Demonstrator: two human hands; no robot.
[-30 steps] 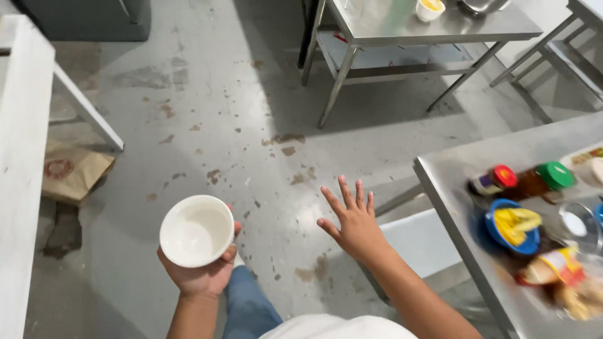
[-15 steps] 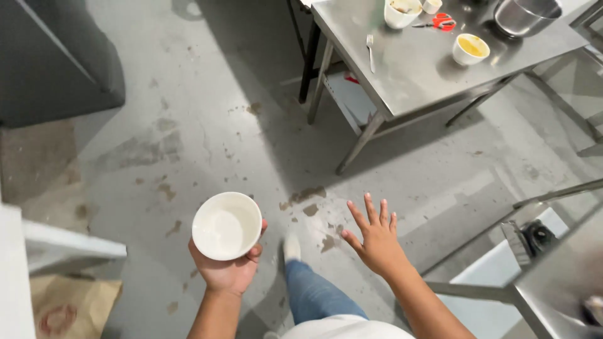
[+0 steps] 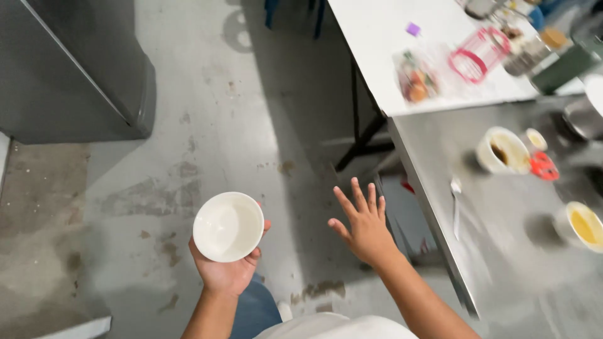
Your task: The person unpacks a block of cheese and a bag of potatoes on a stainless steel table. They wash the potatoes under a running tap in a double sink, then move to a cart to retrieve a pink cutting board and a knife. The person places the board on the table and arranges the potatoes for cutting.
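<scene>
Left hand [image 3: 229, 271] cupping white bowl [image 3: 228, 226]; right hand [image 3: 364, 227] spread wide, empty, now nearing steel bench [image 3: 496, 251] after turning.

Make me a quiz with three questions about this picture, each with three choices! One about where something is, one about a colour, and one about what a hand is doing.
1. Where is the bowl with yellow stuff in it?
A. on the floor
B. on the metal table
C. in the left hand

2. What colour is the bowl held in the left hand?
A. white
B. red
C. green

3. What is the right hand doing?
A. gripping a spoon
B. closed in a fist
C. open with the fingers spread, holding nothing

Answers:
1. B, it stands near the right end of the grey metal table.
2. A, the bowl is white inside and out, and looks empty.
3. C, the fingers are fanned out in the air beside the table edge, touching nothing.
</scene>
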